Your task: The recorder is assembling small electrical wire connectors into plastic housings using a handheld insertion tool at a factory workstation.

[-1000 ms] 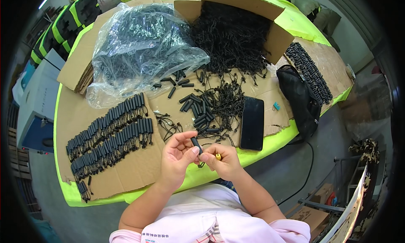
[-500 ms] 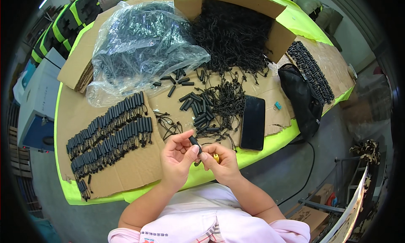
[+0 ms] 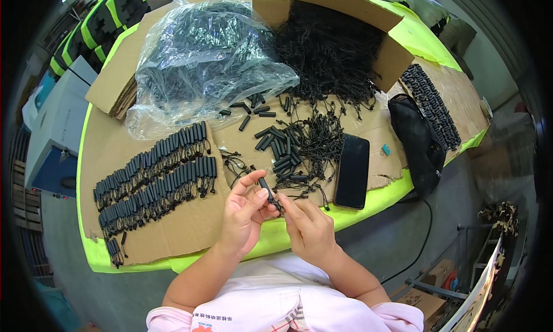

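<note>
A small black tube (image 3: 264, 185) stands tilted between the thumb and fingers of my left hand (image 3: 244, 217), which is closed on it. From its lower end comes a knotted black cord (image 3: 277, 206). My right hand (image 3: 311, 228) pinches this cord with thumb and forefinger, its other fingers curled. Just beyond my hands lies a pile of loose black tubes (image 3: 282, 150), beside a tangle of black cords (image 3: 319, 133). On the left, rows of tubes with cords attached (image 3: 178, 179) lie on cardboard (image 3: 173, 234).
A clear plastic bag (image 3: 201, 61) and an open carton of black cords (image 3: 328, 50) stand at the back. To the right are a black phone (image 3: 352, 171), a teal clip (image 3: 386, 150), a black pouch (image 3: 417, 142) and more rows of black pieces (image 3: 431, 104).
The yellow item that showed in my right hand is out of sight. My right fingers have shifted onto the cord at the tube's lower end. The whole view has shifted slightly.
</note>
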Tool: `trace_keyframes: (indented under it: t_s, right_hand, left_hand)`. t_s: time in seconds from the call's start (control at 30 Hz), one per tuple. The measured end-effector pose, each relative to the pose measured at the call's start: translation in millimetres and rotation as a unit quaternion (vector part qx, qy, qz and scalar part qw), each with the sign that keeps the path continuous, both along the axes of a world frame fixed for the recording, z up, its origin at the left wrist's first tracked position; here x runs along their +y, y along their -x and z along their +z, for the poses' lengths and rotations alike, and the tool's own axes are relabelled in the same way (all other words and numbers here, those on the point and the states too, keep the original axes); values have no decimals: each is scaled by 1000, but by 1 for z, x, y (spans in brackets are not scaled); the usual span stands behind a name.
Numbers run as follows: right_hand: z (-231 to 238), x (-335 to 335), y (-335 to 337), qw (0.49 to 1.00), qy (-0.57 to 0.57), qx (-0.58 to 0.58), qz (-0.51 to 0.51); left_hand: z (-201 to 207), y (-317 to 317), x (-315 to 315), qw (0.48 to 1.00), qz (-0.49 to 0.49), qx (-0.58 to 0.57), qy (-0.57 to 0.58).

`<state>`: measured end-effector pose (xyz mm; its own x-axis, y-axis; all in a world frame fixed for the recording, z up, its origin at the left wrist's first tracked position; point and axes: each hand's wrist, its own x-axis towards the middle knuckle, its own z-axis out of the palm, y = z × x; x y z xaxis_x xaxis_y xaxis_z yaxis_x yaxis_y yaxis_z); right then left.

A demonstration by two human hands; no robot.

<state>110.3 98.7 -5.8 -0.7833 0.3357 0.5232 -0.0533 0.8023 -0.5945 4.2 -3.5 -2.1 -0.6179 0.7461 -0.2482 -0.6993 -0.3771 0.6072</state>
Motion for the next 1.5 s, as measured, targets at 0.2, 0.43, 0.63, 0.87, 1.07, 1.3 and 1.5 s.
trace_keyframes:
  t_s: [0.2,0.43,0.63,0.87,1.07,1.3,1.5]
  right_hand:
    - [2,-5,1,994,-93,6,-47]
    - [9,-8,-2,995,-78,-48,-40]
    - [2,-10,1,994,-89,-16,-58]
    - [-2,-18,9,999,-20,-15,-46]
    - [4,-22,2,995,30,-82,46]
    - [-8,2,-1,997,34,-65,-4]
    - [-5,12,8,993,67,-92,-26]
  left_hand:
    - [-3,-5,-1,997,57,55,24]
    - [-6,-8,0,991,94,89,33]
    - [-13,-15,2,973,116,197,39]
    - [-21,-28,2,954,157,248,63]
    - [-16,-18,-29,943,211,240,96]
    - [-14,34,-185,732,273,389,488]
    - [-38,38,-282,335,216,523,753]
